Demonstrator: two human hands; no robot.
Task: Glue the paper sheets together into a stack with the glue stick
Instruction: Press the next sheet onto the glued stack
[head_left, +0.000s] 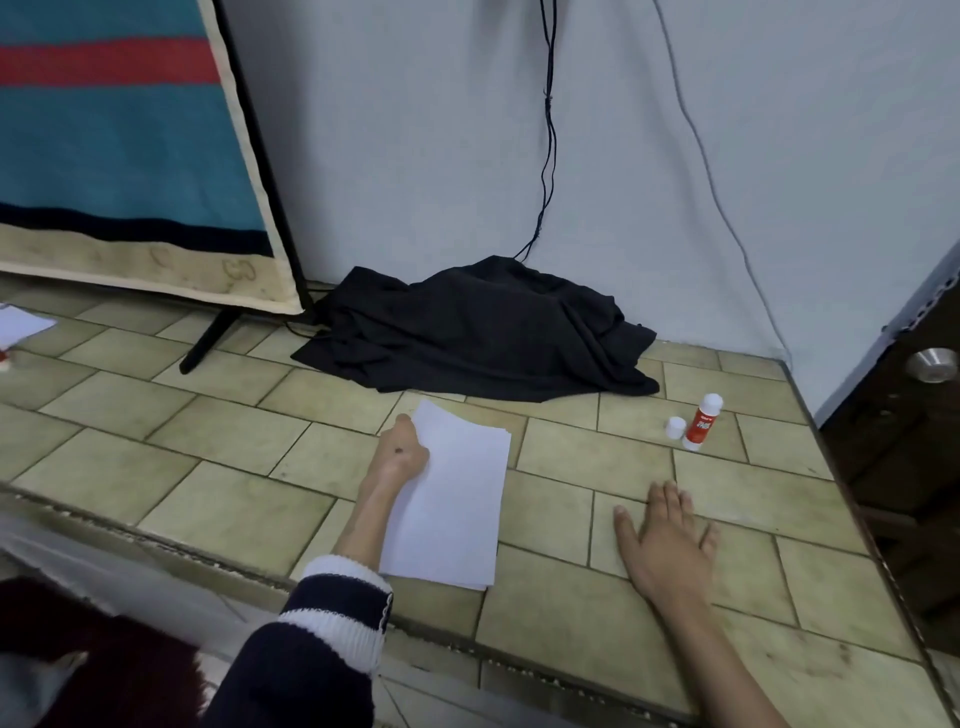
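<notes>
Fingers (410, 426) of left hand (402, 449) grip paper sheets (452, 499); right hand (667, 540) flat.

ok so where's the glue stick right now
In the head view the glue stick stands upright on the tiled surface at the far right, its cap just left of it, beyond the flat right hand.
</notes>
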